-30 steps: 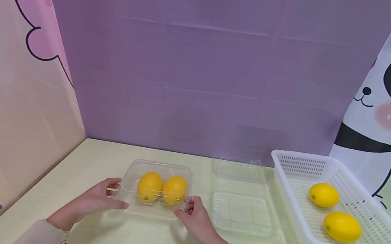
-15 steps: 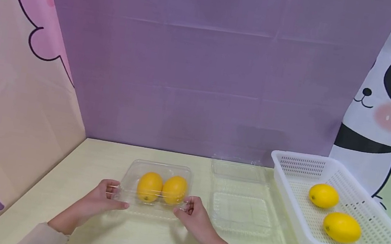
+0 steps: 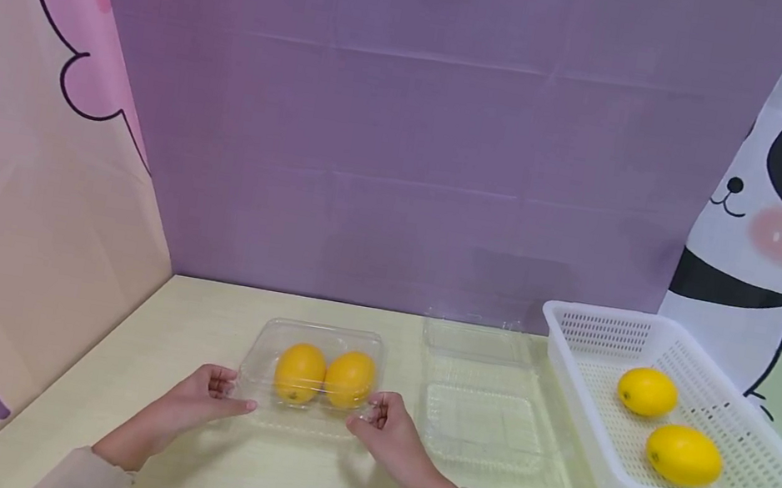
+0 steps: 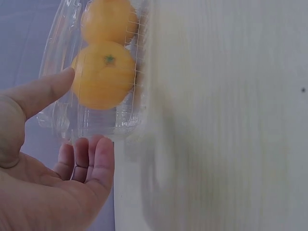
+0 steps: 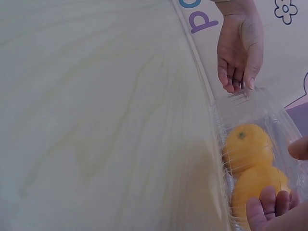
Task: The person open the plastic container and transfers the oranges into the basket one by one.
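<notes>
Two oranges (image 4: 103,77) lie side by side inside a clear plastic clamshell box (image 3: 316,336) on the table, its lid over them. At the box's near left corner, my left hand (image 3: 197,396) holds the edge, thumb along the front and fingers bent at the side. My right hand (image 3: 400,439) grips the near right corner between thumb and curled fingers. In the right wrist view both hands show at opposite ends of the box. The clear plastic makes the exact contact of the fingertips hard to see.
A second clear clamshell box (image 3: 482,418) lies opened out to the right. Beyond it stands a white perforated basket (image 3: 583,429) holding two yellow fruits (image 3: 684,455). A purple backdrop (image 3: 404,153) rises behind the table (image 3: 295,483), with printed cloth at both sides.
My left hand has slid slightly down along the box's left side, its fingers a little lower. The right hand, box and oranges look unmoved.
</notes>
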